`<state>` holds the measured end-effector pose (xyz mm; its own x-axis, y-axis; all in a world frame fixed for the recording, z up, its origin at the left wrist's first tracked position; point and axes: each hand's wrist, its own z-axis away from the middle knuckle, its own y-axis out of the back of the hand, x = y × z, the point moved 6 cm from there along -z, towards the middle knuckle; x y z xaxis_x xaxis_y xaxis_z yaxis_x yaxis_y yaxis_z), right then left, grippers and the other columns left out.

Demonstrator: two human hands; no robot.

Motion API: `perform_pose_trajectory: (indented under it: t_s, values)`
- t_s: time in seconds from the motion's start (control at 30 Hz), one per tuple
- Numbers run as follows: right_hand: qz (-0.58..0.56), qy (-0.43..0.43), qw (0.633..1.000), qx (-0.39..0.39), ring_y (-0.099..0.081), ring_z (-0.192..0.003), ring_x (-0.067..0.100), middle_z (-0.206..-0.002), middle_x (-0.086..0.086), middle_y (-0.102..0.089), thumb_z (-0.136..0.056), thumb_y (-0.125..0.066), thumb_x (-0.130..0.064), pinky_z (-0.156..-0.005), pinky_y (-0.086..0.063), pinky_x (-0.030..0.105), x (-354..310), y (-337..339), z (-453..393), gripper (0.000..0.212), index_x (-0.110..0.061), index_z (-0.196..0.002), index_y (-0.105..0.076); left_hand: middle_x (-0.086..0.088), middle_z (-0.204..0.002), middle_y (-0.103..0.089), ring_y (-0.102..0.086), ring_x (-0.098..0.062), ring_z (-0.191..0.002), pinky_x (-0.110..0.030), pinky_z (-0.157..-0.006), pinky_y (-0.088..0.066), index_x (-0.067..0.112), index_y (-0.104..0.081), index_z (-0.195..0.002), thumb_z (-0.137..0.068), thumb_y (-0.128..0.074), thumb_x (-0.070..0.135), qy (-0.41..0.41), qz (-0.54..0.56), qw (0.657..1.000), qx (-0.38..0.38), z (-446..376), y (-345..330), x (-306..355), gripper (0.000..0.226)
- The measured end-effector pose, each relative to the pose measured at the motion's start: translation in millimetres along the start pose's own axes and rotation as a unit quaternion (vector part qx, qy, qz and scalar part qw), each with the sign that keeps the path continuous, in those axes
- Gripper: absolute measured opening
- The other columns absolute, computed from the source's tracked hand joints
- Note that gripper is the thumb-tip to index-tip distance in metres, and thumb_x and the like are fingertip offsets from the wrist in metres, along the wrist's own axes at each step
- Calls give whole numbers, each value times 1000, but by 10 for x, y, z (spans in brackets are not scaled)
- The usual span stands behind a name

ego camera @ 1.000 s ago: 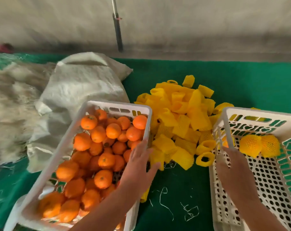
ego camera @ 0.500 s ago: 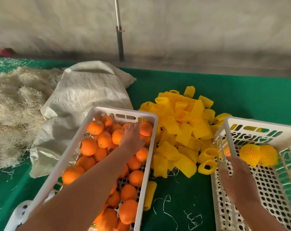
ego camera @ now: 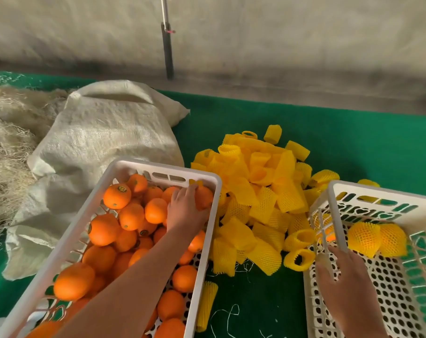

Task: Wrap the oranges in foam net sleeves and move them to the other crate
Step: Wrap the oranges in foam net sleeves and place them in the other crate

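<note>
Reaching: left hand [ego camera: 185,208] grips orange [ego camera: 203,197] | right hand [ego camera: 341,276] grips crate rim [ego camera: 335,215]

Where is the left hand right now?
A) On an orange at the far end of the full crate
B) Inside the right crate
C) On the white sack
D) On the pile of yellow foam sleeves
A: the left hand rests its fingers over an orange near the far wall of the full crate.

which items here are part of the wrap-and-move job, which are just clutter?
Job:
- left hand on an orange
- left crate of oranges
- foam sleeve pile
- right crate, two wrapped oranges inside
- right hand at its rim

Lying about:
- woven sack
- straw
- pole
</note>
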<state>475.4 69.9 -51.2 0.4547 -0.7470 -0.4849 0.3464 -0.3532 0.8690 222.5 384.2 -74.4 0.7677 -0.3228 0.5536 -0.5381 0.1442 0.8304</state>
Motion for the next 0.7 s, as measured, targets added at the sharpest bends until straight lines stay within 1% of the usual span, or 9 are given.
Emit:
perform_pose_trajectory:
  t_s: [0.1,0.17,0.23,0.33,0.4,0.47,0.5,0.63,0.7]
  values:
    - [-1,-7,1000,-2,-55,-124,34,-144,14,-47,-95,-71,-33,-95,-52,55,0,-5,1,50,-21,-141,-55,9,-135,-59,-48,-12,-129,-34,-105,-46,28,-51,-141,-79,-82,51,27,108,993,49,109,183,-28,73]
    - [3,-10,1000,-2,-56,-124,35,-144,15,-47,-94,-71,-33,-95,-52,55,-9,2,7,51,-20,-141,-55,23,-123,-63,-56,3,-117,-28,-93,-51,41,-56,-131,-78,-81,54,86,271,958,32,225,287,-25,60]
    - [7,-6,1000,-2,-57,-123,36,-144,16,-47,-94,-73,-32,-94,-52,55,-25,8,11,51,-18,-140,-56,15,-120,-70,-65,-9,-116,-37,-90,-56,41,-62,-125,-82,-76,53,156,499,852,-27,367,277,50,47]
    - [13,-4,1000,-3,-58,-121,36,-142,15,-48,-92,-76,-29,-92,-53,54,-51,19,26,52,-18,-139,-57,-16,-133,-67,-65,-34,-123,-49,-99,-52,22,-55,-142,-92,-63,40,205,709,665,-114,546,239,215,54]
    - [19,-6,1000,1,-58,-119,33,-140,14,-49,-91,-76,-30,-91,-53,52,-78,36,39,53,-18,-139,-57,-25,-139,-61,-63,-36,-122,-47,-98,-48,18,-46,-149,-93,-59,36,185,757,604,-168,620,276,372,60]
    - [23,-7,1000,5,-58,-118,31,-140,13,-50,-91,-77,-30,-91,-54,51,-107,54,49,54,-18,-139,-57,-26,-140,-59,-63,-38,-114,-43,-89,-50,18,-47,-149,-88,-66,37,161,754,603,-205,672,281,511,67]
    - [24,-6,1000,4,-58,-119,31,-140,13,-49,-90,-78,-29,-92,-54,51,-121,60,52,55,-17,-140,-57,-24,-139,-60,-65,-37,-111,-42,-85,-52,19,-50,-148,-84,-72,38,147,736,625,-216,694,267,574,70]
    - [30,-1,1000,0,-56,-118,24,-139,8,-49,-90,-78,-30,-93,-53,44,-146,66,56,56,-19,-141,-56,-13,-118,-70,-72,-35,-100,-38,-75,-58,32,-64,-127,-75,-85,42,92,616,751,-219,708,126,818,57]
    - [29,-2,1000,7,-56,-113,21,-137,5,-49,-89,-80,-31,-91,-52,40,-150,61,43,58,-22,-140,-56,0,-110,-71,-73,-26,-93,-37,-70,-61,42,-64,-120,-68,-88,47,60,549,808,-206,664,60,920,58]
